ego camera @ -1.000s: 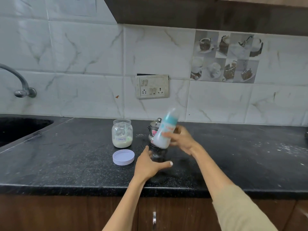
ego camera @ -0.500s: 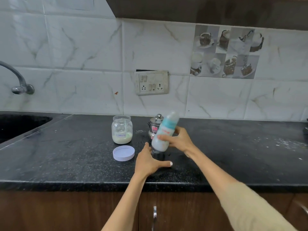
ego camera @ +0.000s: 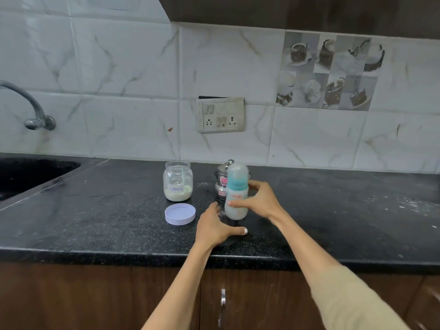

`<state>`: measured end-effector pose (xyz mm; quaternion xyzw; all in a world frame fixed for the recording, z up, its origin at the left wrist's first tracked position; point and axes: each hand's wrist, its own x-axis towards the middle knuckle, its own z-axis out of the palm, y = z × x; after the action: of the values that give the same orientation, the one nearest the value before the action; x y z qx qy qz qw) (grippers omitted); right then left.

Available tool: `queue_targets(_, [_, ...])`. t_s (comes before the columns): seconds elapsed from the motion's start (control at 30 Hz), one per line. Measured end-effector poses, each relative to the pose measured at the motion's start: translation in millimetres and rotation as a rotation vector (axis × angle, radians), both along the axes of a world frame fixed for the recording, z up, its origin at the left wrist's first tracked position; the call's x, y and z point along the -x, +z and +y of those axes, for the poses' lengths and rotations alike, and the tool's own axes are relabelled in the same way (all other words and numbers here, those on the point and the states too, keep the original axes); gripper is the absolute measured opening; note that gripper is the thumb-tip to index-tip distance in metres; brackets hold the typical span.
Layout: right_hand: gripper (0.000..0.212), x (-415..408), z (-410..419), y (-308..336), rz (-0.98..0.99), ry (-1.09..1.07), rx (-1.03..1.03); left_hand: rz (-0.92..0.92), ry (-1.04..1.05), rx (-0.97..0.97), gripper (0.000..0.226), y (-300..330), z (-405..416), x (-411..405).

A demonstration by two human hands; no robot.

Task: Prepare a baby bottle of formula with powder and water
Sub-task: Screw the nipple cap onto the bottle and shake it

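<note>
The right hand (ego camera: 259, 201) is wrapped tight around the capped baby bottle (ego camera: 236, 192), holding it upright just above the black countertop (ego camera: 107, 222). The left hand (ego camera: 214, 226) lies flat and empty on the counter just near of it. Behind stands a small steel pot (ego camera: 221, 179); to the left, the open powder jar (ego camera: 177, 181) and its lid (ego camera: 180, 214)

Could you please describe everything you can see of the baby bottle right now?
The baby bottle is roughly upright and blurred. It has a clear domed cap over a teal collar, and a translucent plastic body with small red print and pale, milky contents. The right hand grips its body from the side, holding it just above the black counter. It hides part of the small steel pot behind it. The left hand lies flat on the counter nearby, not touching the bottle.
</note>
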<state>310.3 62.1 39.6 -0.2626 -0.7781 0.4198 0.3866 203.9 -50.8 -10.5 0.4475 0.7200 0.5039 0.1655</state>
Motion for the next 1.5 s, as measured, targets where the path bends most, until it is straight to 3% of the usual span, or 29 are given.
queue_targets(0.4, [0.042, 8.6, -0.9, 2.7, 0.068, -0.008, 0.079, 0.013, 0.000, -0.019, 0.106, -1.0, 0.3, 0.6])
queue_targets(0.47, [0.048, 9.2, 0.3, 0.7, 0.008, 0.027, 0.045, 0.014, 0.003, -0.012, 0.108, -0.1, -0.4, -0.1])
queue_targets(0.53, [0.050, 7.9, 1.9, -1.6, 0.075, -0.004, 0.084, 0.013, 0.004, -0.016, 0.109, 0.3, 0.5, 0.2])
queue_targets(0.77, [0.040, 3.8, -1.4, -4.5, 0.013, 0.038, 0.074, 0.011, 0.005, -0.025, 0.113, -1.5, -0.6, -0.2])
queue_targets(1.17, [0.039, 1.5, 5.6, -1.0, 0.094, 0.020, 0.092, 0.009, 0.006, -0.015, 0.116, -1.0, 1.3, 0.8])
queue_targets(1.27, [0.035, 0.0, 5.3, 6.3, 0.007, 0.066, 0.061, 0.007, 0.009, -0.018, 0.118, 0.4, -0.5, -0.3])
queue_targets(1.5, [0.034, -0.4, -2.9, 14.3, 0.084, 0.017, 0.056, 0.008, 0.007, -0.014, 0.114, -1.8, 2.0, 2.0])
